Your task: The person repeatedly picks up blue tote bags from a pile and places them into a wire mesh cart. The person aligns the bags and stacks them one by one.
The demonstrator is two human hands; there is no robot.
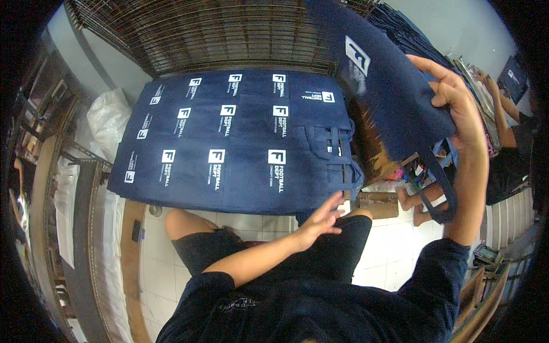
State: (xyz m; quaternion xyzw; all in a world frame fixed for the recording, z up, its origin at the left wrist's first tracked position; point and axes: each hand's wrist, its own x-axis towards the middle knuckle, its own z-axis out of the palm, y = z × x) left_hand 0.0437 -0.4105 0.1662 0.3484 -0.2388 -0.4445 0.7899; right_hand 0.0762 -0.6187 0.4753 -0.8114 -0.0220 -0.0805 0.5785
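Observation:
My right hand is raised at the right, its fingers closed on the edge of a navy fabric tote bag with a white print. The bag hangs tilted, and its strap loops down beside my forearm. Below the near right corner of the stack, my left hand has its fingers spread and holds nothing. In front of me lie several navy tote bags in overlapping rows, each showing a white print. Cloth handles stick out along their right side.
A rusty wire rack stands behind the bags. At the left are a clear plastic bag and a long wooden bench. Another person's arm reaches in at the far right. A worn wooden surface shows beside the handles.

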